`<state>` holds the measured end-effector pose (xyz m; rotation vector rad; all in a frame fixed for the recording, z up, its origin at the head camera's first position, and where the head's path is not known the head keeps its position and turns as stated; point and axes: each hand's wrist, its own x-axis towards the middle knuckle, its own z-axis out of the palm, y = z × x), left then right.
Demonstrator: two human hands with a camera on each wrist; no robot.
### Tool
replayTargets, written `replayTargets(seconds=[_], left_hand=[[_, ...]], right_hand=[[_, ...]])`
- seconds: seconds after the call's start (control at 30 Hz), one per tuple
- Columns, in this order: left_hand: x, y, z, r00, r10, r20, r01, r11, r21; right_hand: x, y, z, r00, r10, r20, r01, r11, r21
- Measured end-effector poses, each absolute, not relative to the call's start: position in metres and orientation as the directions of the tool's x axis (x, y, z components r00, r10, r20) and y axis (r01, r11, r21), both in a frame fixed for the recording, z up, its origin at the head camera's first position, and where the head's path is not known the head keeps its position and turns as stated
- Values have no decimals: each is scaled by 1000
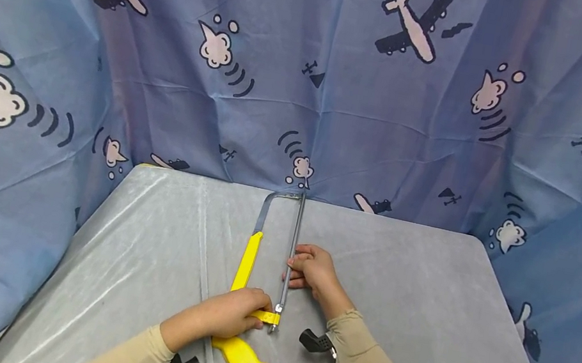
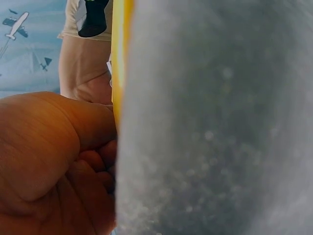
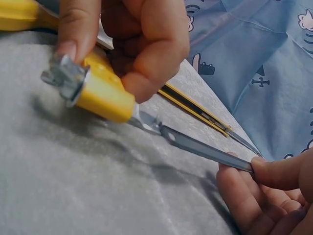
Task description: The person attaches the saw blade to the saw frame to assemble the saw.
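Note:
A hacksaw with a yellow handle (image 1: 239,359) lies lengthwise before me, its metal blade (image 1: 297,228) on the right side and its bent steel bow (image 1: 264,212) at the far end. My left hand (image 1: 239,312) grips the yellow front end of the frame. In the right wrist view, its thumb rests by the metal wing nut (image 3: 66,78) on that yellow end piece (image 3: 107,100). My right hand (image 1: 315,269) pinches the blade partway along between thumb and fingers. The left wrist view shows the left hand (image 2: 39,147) against a yellow strip (image 2: 117,58) of the saw.
A grey cloth covers the table (image 1: 396,278), with a lengthwise crease left of the saw. Behind the far table edge hangs a blue curtain (image 1: 390,147) printed with planes. Black wrist devices (image 1: 315,341) are worn at both wrists.

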<state>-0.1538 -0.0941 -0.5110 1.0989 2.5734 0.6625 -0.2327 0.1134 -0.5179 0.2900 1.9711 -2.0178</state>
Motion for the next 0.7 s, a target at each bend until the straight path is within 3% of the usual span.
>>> replayTargets(seconds=[0.7], left_hand=[[-152, -93, -511, -687, 722, -83, 598, 626, 501]], right_hand=[[-230, 112, -521, -924, -65, -376, 375, 28, -927]])
